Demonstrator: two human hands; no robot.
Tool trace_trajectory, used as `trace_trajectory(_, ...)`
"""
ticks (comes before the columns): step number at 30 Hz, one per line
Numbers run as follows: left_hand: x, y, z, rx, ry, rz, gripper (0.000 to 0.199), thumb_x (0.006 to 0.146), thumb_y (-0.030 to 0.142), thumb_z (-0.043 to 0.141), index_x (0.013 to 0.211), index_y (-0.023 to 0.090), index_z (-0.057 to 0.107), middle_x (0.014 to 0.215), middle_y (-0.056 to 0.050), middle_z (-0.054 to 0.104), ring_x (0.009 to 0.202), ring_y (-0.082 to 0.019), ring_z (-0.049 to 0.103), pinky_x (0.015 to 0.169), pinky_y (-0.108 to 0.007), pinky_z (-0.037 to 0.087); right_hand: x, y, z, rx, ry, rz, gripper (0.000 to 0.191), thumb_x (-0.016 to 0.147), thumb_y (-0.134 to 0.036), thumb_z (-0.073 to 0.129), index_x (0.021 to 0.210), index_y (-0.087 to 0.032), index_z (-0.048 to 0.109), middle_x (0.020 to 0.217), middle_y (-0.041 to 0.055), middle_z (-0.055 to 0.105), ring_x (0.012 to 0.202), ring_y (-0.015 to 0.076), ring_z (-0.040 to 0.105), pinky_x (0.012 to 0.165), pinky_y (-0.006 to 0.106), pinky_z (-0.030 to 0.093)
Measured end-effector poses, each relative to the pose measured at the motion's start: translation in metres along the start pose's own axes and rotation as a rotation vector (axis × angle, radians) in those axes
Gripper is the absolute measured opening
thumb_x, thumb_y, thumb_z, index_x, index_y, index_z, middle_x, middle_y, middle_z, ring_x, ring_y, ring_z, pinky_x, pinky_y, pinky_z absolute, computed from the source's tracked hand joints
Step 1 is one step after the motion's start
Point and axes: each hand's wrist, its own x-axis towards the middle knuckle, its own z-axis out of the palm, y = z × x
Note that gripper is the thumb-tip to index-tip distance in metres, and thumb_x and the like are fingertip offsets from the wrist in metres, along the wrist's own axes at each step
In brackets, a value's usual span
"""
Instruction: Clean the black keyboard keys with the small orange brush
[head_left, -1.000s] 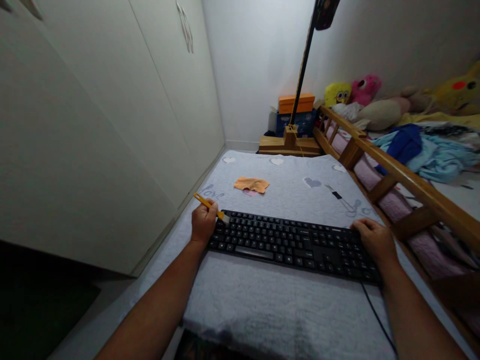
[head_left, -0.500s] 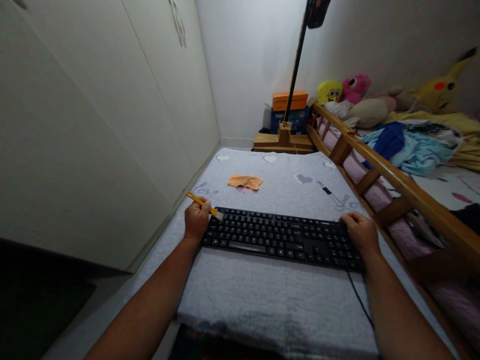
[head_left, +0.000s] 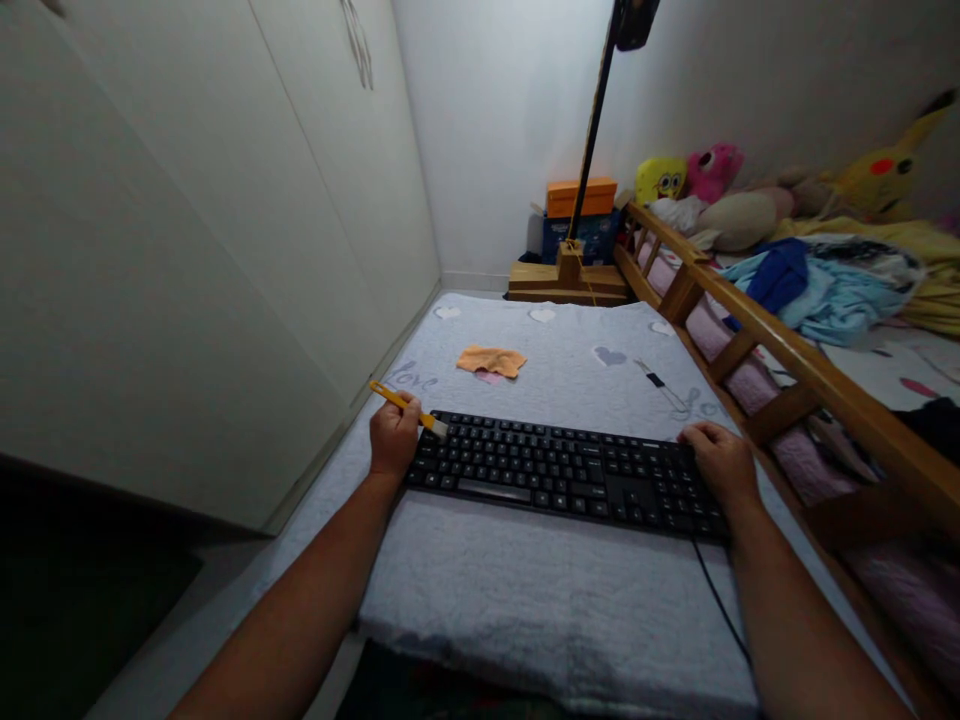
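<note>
A black keyboard (head_left: pixel 525 465) lies on a light cloth-covered table, its keys facing up. In my left hand (head_left: pixel 393 438), the fingers are closed around a small brush (head_left: pixel 390 394) with a yellow handle and pale bristles. Those bristles rest on the upper left keys. At the keyboard's other end, my right hand (head_left: pixel 720 465) grips the right edge, fingers curled at its top corner. An orange cloth (head_left: pixel 491 361) lies beyond the keyboard. Farther right is a thin wire-like tool (head_left: pixel 656 381) with a dark band; I cannot make out its kind.
A black cable (head_left: pixel 716 595) runs from the keyboard toward the table's front. White cabinets (head_left: pixel 225 250) stand at the left. A wooden bed rail (head_left: pixel 817 370) borders the right side. Behind the table, a black pole (head_left: pixel 592 130) rises from a wooden base beside stacked boxes (head_left: pixel 581 198).
The view has shifted very slightly. Both hands keep their holds, and the brush stays at the keyboard's upper left keys with hardly any visible movement.
</note>
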Motion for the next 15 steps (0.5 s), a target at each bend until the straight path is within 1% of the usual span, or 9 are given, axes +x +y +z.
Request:
trace_trajectory(8, -0.0014, -0.0028, -0.0008, 0.005, 0.007, -0.003, 0.022, 0.086, 0.037, 0.052, 0.069, 0.024, 0.055, 0.057, 0.002, 0.052, 0.058, -0.017, 0.055, 0.055, -0.025, 0.042, -0.0009, -0.003, -0.0007, -0.01, -0.001, -0.01, 0.026, 0.062, -0.045, 0.054, 0.056, -0.022, 0.065, 0.058, 0.0043, 0.064, 0.064, 0.0239, 0.058, 0.065, 0.034, 0.042)
trace_trajectory(15, -0.0013, -0.0033, -0.0009, 0.005, 0.01, -0.027, 0.021, 0.086, 0.038, 0.052, 0.07, 0.024, 0.055, 0.055, 0.002, 0.05, 0.058, -0.017, 0.055, 0.054, -0.025, 0.042, 0.0027, 0.0004, 0.0011, -0.009, 0.001, -0.031, 0.024, 0.064, -0.043, 0.055, 0.055, -0.022, 0.064, 0.057, 0.0038, 0.064, 0.065, 0.0239, 0.059, 0.064, 0.033, 0.041)
